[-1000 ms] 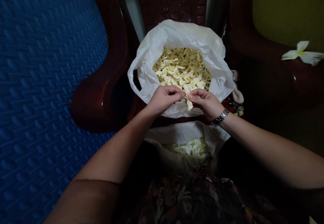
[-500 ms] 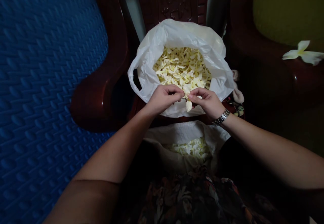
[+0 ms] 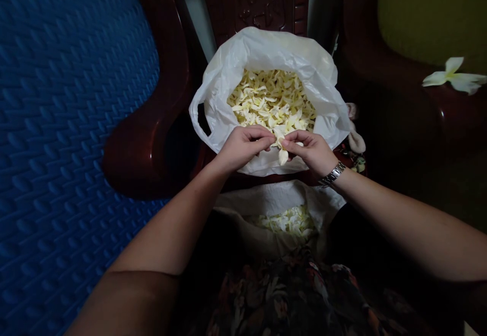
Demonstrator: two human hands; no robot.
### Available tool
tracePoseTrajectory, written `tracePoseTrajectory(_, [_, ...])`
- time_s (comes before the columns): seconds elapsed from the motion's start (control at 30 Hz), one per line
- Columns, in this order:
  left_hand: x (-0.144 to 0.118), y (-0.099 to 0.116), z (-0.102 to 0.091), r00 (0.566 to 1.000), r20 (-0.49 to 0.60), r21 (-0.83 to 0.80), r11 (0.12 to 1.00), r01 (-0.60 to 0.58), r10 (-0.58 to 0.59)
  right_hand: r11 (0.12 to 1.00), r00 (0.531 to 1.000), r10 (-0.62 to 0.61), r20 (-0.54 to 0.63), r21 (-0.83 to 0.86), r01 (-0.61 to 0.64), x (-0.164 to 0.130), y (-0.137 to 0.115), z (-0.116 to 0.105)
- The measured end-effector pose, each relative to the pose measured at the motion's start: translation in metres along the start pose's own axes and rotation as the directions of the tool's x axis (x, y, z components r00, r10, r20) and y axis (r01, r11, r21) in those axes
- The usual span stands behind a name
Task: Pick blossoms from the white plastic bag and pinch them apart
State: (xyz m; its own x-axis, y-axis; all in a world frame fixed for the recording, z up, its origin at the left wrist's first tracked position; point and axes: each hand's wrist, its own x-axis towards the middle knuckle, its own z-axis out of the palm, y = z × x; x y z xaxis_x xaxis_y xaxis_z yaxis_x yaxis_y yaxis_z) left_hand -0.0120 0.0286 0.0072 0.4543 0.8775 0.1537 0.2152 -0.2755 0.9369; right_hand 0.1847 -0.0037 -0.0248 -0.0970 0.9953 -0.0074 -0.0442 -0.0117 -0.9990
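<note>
A white flower with a pale yellow centre (image 3: 283, 156) is between my two hands, over the near rim of a white plastic bag (image 3: 224, 87). My right hand (image 3: 311, 149) pinches it between thumb and forefinger, with a metal watch on that wrist. My left hand (image 3: 246, 146) has its fingertips pinched together at the flower's left side; the exact spot they grip is too small to make out. Inside the bag lies a heap of cream-yellow flowers (image 3: 270, 98). Below my hands, a second whitish bag (image 3: 262, 196) holds more white flowers (image 3: 289, 220).
Dark red carved wooden furniture (image 3: 140, 148) stands around the bags. Blue textured matting (image 3: 68, 123) covers the left side. One large white flower (image 3: 454, 76) rests on the right wooden arm, near an olive-green surface (image 3: 433, 16). A pale cloth-like item (image 3: 356, 139) lies beside the bag.
Both hands keep nearly the same pinch on the flower. The whole view has shifted slightly, so things sit a little farther left.
</note>
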Motion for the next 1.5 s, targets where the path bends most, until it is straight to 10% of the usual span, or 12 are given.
tracePoseTrajectory(1.5, [0.0006,-0.0012,0.0018,0.998,-0.028,-0.001,0.998,-0.056,0.056,0.98,0.982,-0.182,-0.039,-0.091,0.178,0.002,0.0033,-0.0014])
